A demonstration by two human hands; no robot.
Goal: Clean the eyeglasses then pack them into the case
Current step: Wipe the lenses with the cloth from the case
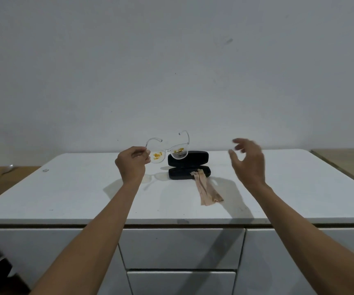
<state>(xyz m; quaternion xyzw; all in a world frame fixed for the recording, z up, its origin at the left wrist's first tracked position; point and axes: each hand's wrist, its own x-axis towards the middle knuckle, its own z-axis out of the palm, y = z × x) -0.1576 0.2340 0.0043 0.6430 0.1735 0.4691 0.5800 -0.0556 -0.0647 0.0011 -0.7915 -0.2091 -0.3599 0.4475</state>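
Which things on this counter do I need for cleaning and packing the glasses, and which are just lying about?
For the job: eyeglasses with yellow smears, held up by the left hand; open black case; beige cloth; right hand, empty and open.

Lying about: small grey scrap on the white counter.

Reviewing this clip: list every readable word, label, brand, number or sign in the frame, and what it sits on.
None readable.
Black case: no lettering shows.
Eyeglasses in the left hand: yellow smears on the lenses, no text.
Small tag-like bit on the white counter: too small to read.
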